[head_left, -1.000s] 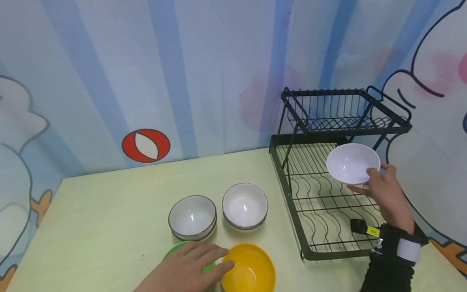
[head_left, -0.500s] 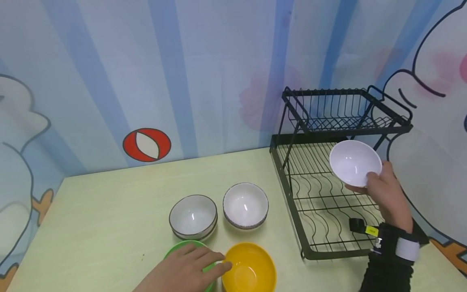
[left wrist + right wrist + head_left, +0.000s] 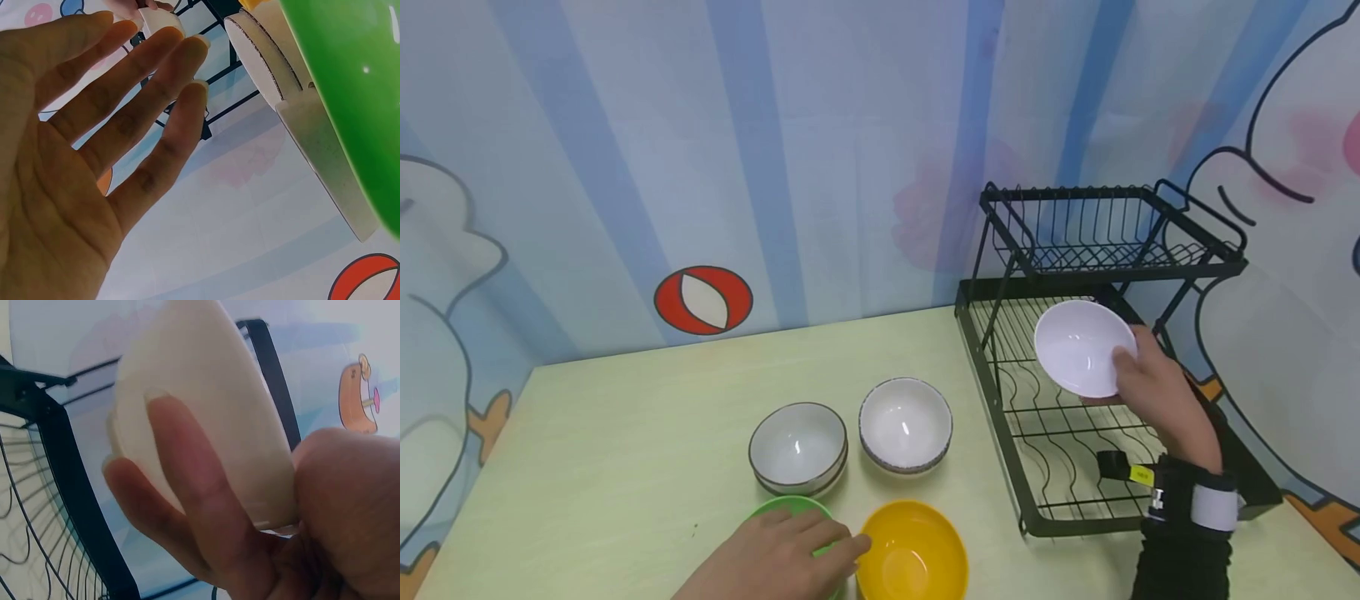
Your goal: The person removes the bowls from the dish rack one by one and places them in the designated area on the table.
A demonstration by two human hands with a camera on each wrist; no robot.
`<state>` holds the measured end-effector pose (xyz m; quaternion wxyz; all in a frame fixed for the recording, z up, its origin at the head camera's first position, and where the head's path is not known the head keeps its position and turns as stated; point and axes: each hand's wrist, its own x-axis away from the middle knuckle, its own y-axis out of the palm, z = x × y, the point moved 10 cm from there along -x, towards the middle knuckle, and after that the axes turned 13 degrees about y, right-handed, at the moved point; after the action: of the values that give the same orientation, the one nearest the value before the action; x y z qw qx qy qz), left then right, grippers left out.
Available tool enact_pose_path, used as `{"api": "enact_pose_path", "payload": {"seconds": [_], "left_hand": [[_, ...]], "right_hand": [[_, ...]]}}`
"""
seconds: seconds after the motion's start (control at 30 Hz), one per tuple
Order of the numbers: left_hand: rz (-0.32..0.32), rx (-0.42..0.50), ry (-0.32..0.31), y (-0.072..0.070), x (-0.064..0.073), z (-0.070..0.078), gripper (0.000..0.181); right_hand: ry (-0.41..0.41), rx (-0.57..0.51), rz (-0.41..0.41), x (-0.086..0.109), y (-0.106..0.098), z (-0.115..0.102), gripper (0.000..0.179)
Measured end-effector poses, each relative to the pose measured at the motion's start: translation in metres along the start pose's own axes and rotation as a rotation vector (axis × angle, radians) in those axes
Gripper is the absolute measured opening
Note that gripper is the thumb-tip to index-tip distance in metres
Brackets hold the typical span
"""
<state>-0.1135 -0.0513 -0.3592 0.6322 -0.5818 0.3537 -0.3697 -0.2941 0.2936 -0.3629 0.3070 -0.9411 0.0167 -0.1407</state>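
Note:
My right hand (image 3: 1161, 396) pinches a white bowl (image 3: 1078, 346) by its right side, thumb at the rim and fingers beneath. The bowl is held tilted over the lower tier of a black dish rack (image 3: 1026, 500). From the right wrist view, two fingertips press the outside of the white bowl (image 3: 194, 381). My left hand (image 3: 782, 554), fingers loosely extended, is over a green bowl (image 3: 793, 503) and partly hides it. A yellow bowl (image 3: 913, 554) is just right of that hand. In the left wrist view the palm of the left hand (image 3: 94, 137) holds nothing.
Behind the green and yellow bowls are a stack of grey-rimmed bowls (image 3: 797, 446) and a speckled-rim white bowl (image 3: 905, 425). The rack's raised upper tier (image 3: 1112, 233) overhangs its back part. A printed cloth backdrop (image 3: 850, 167) borders the table (image 3: 625, 467).
My right hand has carried the white bowl left and slightly down over the rack's lower tier, after a small lift. The left hand has barely moved, and the other bowls stay in place.

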Motion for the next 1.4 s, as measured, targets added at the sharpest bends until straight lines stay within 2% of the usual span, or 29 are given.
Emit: {"api": "enact_pose_path", "payload": {"seconds": [0.2, 0.47, 0.53, 0.67, 0.8, 1.0, 1.2, 1.4], "left_hand": [[0.006, -0.007, -0.009, -0.002, -0.001, -0.001, 0.059], [-0.029, 0.051, -0.035, 0.003, 0.000, -0.003, 0.055], [-0.021, 0.054, -0.029, 0.003, 0.000, -0.002, 0.050], [0.023, 0.026, -0.003, 0.000, 0.000, 0.001, 0.036], [0.049, -0.018, 0.021, -0.003, -0.001, 0.003, 0.033], [0.019, -0.041, 0.008, -0.005, -0.002, 0.001, 0.034], [0.024, -0.060, 0.005, -0.009, -0.001, 0.002, 0.032], [0.010, -0.068, -0.011, -0.012, 0.000, 0.003, 0.034]], "right_hand": [[-0.050, 0.070, -0.005, 0.003, 0.012, -0.013, 0.056], [-0.092, 0.104, -0.007, 0.009, 0.018, -0.018, 0.054], [-0.101, 0.113, -0.016, 0.011, 0.019, -0.019, 0.055], [-0.129, 0.144, -0.034, 0.013, 0.021, -0.024, 0.055], [-0.171, 0.195, -0.036, 0.016, 0.025, -0.031, 0.053], [-0.273, 0.299, -0.053, 0.023, 0.035, -0.044, 0.047], [-0.384, 0.374, -0.047, 0.030, 0.046, -0.057, 0.040], [-0.417, 0.395, -0.071, 0.036, 0.051, -0.060, 0.039]]}}
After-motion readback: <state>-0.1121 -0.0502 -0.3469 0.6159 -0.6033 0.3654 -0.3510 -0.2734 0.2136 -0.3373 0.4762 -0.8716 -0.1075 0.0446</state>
